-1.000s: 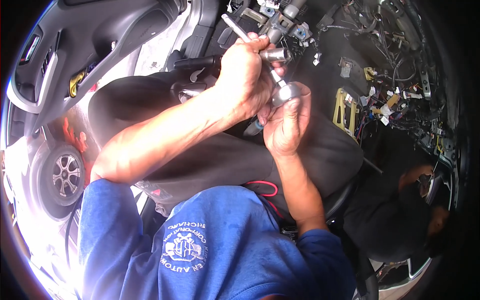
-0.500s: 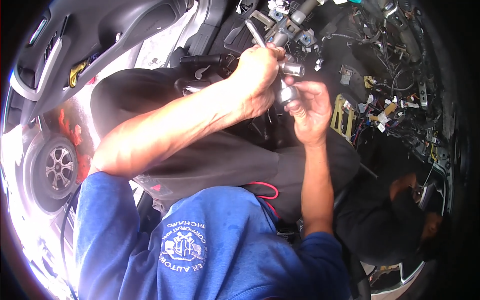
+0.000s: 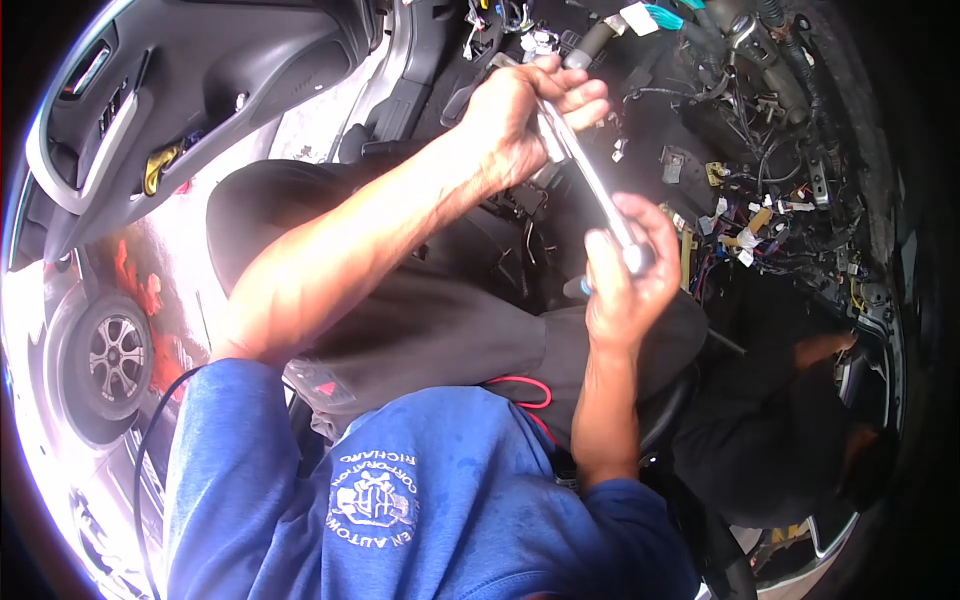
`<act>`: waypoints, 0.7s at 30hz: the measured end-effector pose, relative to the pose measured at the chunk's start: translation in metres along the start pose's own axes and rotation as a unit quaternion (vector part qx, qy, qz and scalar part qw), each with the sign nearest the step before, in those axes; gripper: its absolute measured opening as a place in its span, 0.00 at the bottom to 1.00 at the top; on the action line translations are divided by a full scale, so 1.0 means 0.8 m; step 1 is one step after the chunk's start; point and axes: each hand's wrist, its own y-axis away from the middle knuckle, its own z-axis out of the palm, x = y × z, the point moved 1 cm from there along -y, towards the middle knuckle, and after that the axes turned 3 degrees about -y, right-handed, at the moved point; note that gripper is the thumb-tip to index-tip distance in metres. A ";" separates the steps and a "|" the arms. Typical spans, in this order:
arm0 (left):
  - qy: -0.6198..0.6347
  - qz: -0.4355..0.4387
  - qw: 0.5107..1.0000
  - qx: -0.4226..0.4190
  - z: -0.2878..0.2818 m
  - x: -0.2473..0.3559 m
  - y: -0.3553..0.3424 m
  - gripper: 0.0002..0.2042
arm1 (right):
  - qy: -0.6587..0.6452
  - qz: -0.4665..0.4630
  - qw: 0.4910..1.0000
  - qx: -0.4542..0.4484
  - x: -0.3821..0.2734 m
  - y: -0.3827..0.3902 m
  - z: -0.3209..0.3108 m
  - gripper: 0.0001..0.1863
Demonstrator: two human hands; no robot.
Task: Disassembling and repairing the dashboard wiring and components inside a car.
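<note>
Near the top centre, my left hand (image 3: 505,125) has its fingers loosely curled around the upper end of a long steel bar (image 3: 590,175) and a short steel piece at the palm. My right hand (image 3: 630,290), lower and further right, grips the bar's lower end, where a round metal head (image 3: 633,255) shows between thumb and fingers. A small blue-tipped object (image 3: 578,287) pokes out behind that hand, partly hidden. The bar runs diagonally between the two hands, above my dark-trousered legs (image 3: 420,310).
An open car door (image 3: 180,80) stands upper left; a wheel (image 3: 115,355) shows below it. Bundles of wiring and connectors (image 3: 760,225) fill the stripped interior at right, beside a steel column (image 3: 760,70). Another person (image 3: 760,420) in dark clothing works at lower right.
My left hand has risen since half a second ago and its fingers have loosened; my right hand has moved right and down, so more of the bar shows between them.
</note>
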 end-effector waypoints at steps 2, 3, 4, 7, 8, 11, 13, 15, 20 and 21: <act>-0.003 0.017 1.000 0.023 -0.003 0.008 -0.003 0.28 | 0.000 -0.035 0.999 0.014 -0.009 0.008 -0.007 0.18; 0.017 0.014 0.999 0.023 -0.006 0.015 -0.007 0.31 | 0.001 -0.058 0.998 0.015 -0.011 0.012 -0.010 0.18; -0.014 0.037 0.998 0.049 -0.009 0.025 -0.011 0.29 | 0.025 -0.076 0.997 0.022 -0.008 0.018 -0.018 0.17; -0.001 0.067 0.994 0.085 -0.012 0.050 -0.021 0.23 | -0.007 -0.115 0.993 0.009 -0.009 0.029 -0.022 0.18; -0.009 0.065 0.995 0.076 -0.008 0.050 -0.019 0.17 | -0.038 -0.056 0.998 0.009 -0.012 0.035 -0.027 0.18; -0.025 0.070 0.994 0.076 0.002 0.043 -0.012 0.13 | -0.021 -0.072 0.997 0.007 -0.006 0.031 -0.024 0.17; -0.027 0.080 0.993 0.077 0.007 0.039 -0.012 0.14 | -0.007 -0.100 0.995 -0.004 -0.012 0.026 -0.020 0.17; -0.044 0.088 0.994 0.040 0.000 0.041 -0.014 0.10 | -0.007 -0.080 0.997 -0.015 -0.016 0.025 -0.013 0.17; -0.014 0.121 0.992 0.018 0.024 0.045 0.007 0.03 | -0.172 0.101 0.980 0.020 -0.013 0.041 0.006 0.20; -0.009 0.123 0.992 0.005 0.031 0.048 0.007 0.03 | -0.161 0.101 0.981 0.033 -0.012 0.047 0.011 0.21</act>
